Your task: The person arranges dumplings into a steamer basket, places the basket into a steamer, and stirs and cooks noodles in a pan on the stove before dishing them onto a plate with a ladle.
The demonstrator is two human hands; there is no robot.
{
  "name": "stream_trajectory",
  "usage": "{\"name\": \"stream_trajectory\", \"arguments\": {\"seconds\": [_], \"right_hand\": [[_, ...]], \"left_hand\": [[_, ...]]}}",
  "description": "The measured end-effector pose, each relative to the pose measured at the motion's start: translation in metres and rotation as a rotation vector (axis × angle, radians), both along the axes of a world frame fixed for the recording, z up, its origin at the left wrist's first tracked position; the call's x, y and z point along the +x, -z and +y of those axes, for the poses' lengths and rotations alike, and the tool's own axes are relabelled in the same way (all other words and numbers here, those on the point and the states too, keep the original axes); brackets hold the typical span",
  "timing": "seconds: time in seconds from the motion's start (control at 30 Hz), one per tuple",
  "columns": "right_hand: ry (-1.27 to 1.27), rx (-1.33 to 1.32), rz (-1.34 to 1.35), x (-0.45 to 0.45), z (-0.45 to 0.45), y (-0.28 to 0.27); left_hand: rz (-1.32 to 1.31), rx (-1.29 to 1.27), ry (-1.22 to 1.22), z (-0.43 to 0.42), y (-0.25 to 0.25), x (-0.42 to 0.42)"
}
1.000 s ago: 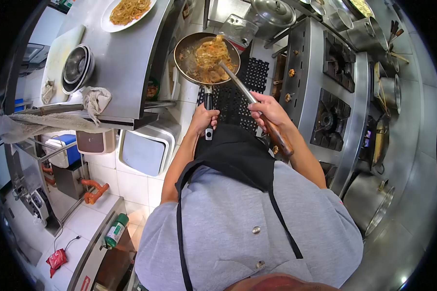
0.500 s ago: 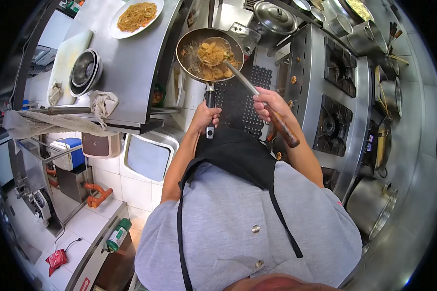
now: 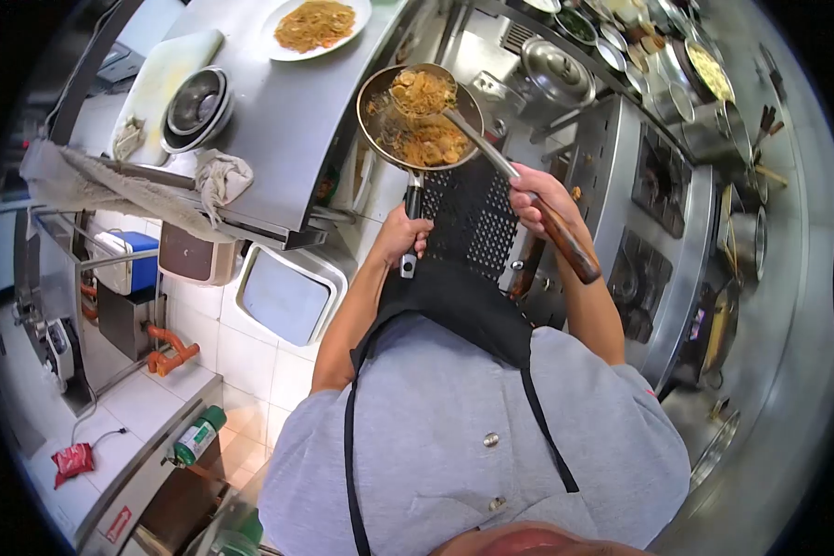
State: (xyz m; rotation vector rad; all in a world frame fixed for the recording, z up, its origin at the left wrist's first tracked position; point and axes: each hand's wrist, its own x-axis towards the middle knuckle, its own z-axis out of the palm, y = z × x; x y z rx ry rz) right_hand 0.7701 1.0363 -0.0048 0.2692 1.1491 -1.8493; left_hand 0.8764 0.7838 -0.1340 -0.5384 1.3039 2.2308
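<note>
My left hand is closed around the black handle of a frying pan, held out in front of my apron, beside the steel counter's edge. Noodles with other bits of food lie in the pan. Between the fingers of my right hand is a long ladle with a metal shaft and a wooden grip end. Its bowl, heaped with noodles, is over the far part of the pan; whether it touches the pan I cannot tell. A white oval plate holding noodles sits on the counter, beyond the pan to the left.
On the steel counter are nested metal bowls, a cutting board and a crumpled cloth. A stove stands to my right, with a lidded pot further off. A black perforated mat covers the floor ahead.
The view has shifted, and the pan now appears closer to the plate and counter. Noodles are heaped higher in the ladle's bowl. Both hands keep their grips.
</note>
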Motion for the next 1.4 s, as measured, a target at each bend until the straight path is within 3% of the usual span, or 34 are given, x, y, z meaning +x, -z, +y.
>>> {"name": "stream_trajectory", "arguments": {"seconds": [0.1,0.33,0.53,0.6,0.97,1.03,1.13,1.4], "right_hand": [[-0.008,-0.131,0.031,-0.009,-0.01,-0.032],[-0.14,-0.02,0.422,-0.082,-0.111,-0.099],[-0.275,0.295,0.73,-0.148,-0.218,-0.087],[-0.454,0.48,0.945,-0.172,-0.24,-0.067],[-0.553,0.852,1.289,-0.179,-0.253,-0.05],[-0.484,1.048,1.69,-0.173,-0.254,-0.041],[-0.523,1.187,1.648,-0.158,-0.247,-0.049],[-0.507,1.255,1.697,-0.159,-0.239,-0.063]], "left_hand": [[0.02,-0.024,-0.017,-0.003,0.0,0.009],[0.005,0.0,0.024,-0.003,-0.011,0.021],[0.013,0.021,0.091,-0.004,-0.013,0.022],[0.004,0.01,0.071,-0.007,-0.019,0.02],[0.01,0.013,0.043,-0.011,-0.013,0.016],[0.006,0.01,0.047,-0.011,-0.014,0.015],[0.0,0.009,0.049,-0.012,-0.017,0.014],[0.02,-0.026,0.095,-0.01,-0.017,0.006]]}}
